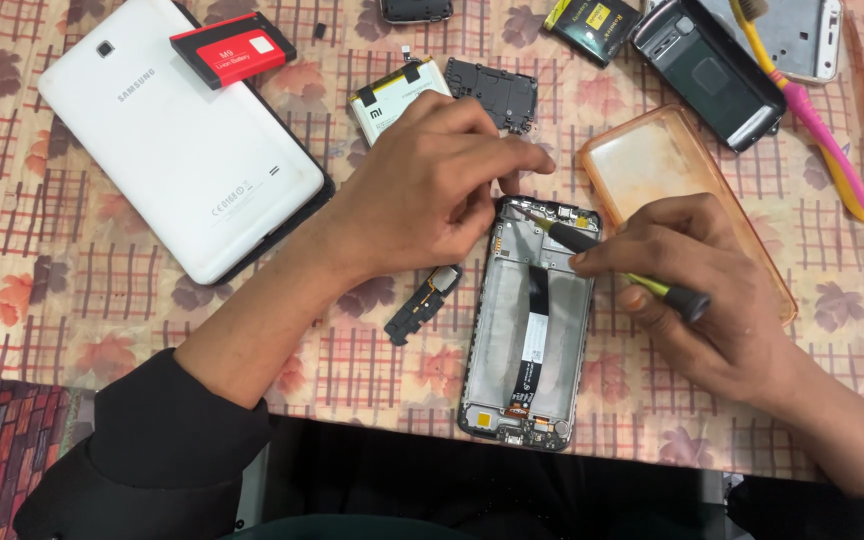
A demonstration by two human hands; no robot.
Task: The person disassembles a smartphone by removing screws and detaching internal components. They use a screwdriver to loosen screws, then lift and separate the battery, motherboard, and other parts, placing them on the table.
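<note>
On the checked tablecloth (72, 290), our left hand (422, 190) pinches the opened phone's (532, 330) far end, its length running away from us, while our right hand (692, 290) grips a screwdriver (612, 262) pointing left at its top.

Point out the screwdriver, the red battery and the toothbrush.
screwdriver (652, 285), head view, yellow shaft by the handle.
red battery (233, 49), head view, middle of its label.
toothbrush (820, 135), head view, pink handle.

I see a red-and-black rectangular battery label (233, 50) lying on the white tablet's back (172, 150). Right of that tablet sits a silver battery with a white label (392, 98); farther right, a black-and-yellow battery label (593, 22) near the top edge.
</note>
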